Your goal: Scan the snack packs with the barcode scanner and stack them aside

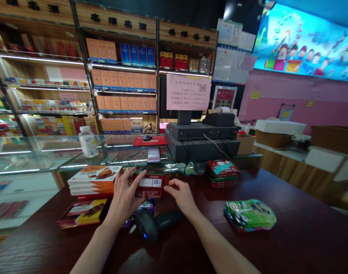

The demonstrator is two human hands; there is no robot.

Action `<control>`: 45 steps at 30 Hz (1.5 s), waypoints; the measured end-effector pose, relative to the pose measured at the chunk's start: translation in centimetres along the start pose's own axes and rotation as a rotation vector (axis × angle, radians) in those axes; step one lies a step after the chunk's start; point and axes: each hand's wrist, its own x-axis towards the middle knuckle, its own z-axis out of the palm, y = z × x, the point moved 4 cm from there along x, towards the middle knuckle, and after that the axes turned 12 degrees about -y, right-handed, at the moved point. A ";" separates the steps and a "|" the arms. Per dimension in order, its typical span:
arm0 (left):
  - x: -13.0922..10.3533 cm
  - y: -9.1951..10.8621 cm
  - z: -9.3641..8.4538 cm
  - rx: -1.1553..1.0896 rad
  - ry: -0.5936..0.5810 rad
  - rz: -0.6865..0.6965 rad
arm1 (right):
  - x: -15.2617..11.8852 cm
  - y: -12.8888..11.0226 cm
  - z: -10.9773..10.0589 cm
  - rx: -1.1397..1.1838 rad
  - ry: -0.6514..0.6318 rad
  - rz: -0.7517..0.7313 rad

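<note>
A dark red package (151, 186) with a white label and barcode stands between my hands, behind the black barcode scanner (148, 224). My left hand (125, 194) has its fingers spread at the package's left side, thumb near its lower edge. My right hand (181, 194) pinches the package's right end between thumb and fingers. Purple packets (146, 207) lie partly hidden beneath and behind the scanner. Left of my left hand are a stack of orange-and-white boxes (95, 179) and a pile of chocolate bars (84, 212).
On the dark table (293, 236), green packets (249, 215) lie at the right and red-and-green packets (221, 172) sit farther back. Beyond are a white bottle (88, 142), a phone (153, 155), a mouse (147, 137) and the cash register (202, 140).
</note>
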 end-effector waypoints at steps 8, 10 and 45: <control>0.2 -0.6 1.1 -0.241 -0.096 -0.125 | 0.1 0.2 -0.7 -0.038 0.080 0.023; 0.4 -0.8 1.2 -0.412 -0.097 -0.160 | 0.0 0.3 -1.1 -0.045 0.115 0.024; 3.4 1.7 -1.2 -0.393 0.044 0.191 | -1.0 -1.9 -6.5 0.132 0.043 0.030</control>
